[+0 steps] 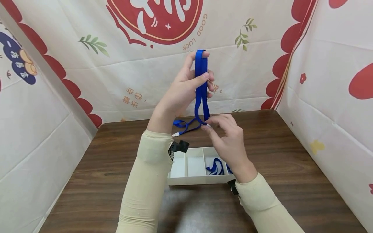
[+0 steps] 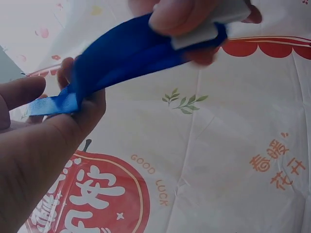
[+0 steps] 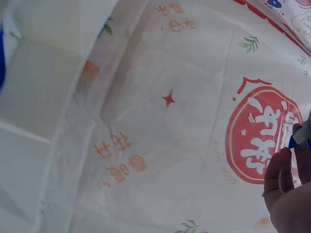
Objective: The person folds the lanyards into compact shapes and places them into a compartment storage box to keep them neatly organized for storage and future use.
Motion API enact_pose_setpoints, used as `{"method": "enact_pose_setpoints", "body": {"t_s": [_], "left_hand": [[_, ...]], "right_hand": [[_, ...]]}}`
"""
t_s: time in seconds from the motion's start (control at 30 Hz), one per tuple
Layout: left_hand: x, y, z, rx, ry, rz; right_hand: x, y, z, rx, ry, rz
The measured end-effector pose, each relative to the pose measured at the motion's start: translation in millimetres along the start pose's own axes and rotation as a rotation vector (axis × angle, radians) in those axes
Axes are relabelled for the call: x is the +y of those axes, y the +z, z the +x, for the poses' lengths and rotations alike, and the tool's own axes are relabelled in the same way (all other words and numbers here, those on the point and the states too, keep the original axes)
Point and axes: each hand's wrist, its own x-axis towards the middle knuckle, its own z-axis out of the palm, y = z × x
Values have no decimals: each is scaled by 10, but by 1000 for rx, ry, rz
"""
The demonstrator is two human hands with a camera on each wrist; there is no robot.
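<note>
A blue lanyard hangs in a folded loop from my raised left hand. Its top passes over the index finger, and the thumb presses the straps against the other fingers. Lower down, my right hand pinches the lanyard at a white fitting between thumb and index finger. That white piece shows larger in the left wrist view, under the right fingertips. A thinner blue strap trails left behind the left forearm and ends in a white clip. In the right wrist view the right hand sits at the edge.
Below the hands, a white divided tray stands on the brown wooden table. Blue straps lie coiled in its right-hand compartments. Printed cloth encloses the table at the back and sides.
</note>
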Motion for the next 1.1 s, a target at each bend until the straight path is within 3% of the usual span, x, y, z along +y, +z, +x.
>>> {"method": "enact_pose_setpoints", "body": {"t_s": [0.17, 0.27, 0.37, 0.73, 0.97, 1.1], "left_hand": [[11, -38, 1, 120, 18, 2], [-17, -64, -10, 147, 21, 13], [-51, -75, -16, 159, 24, 32], [-75, -44, 16, 150, 43, 65], [-61, -42, 28, 159, 35, 58], [-71, -39, 21, 165, 32, 45]], "right_hand": [[21, 0, -134, 25, 226, 142], [0, -5, -179, 48, 359, 219], [-18, -14, -202, 83, 422, 255], [-82, -84, -195, 132, 479, 254], [-112, -65, -220, 164, 403, 227], [-106, -55, -213, 107, 394, 228]]}}
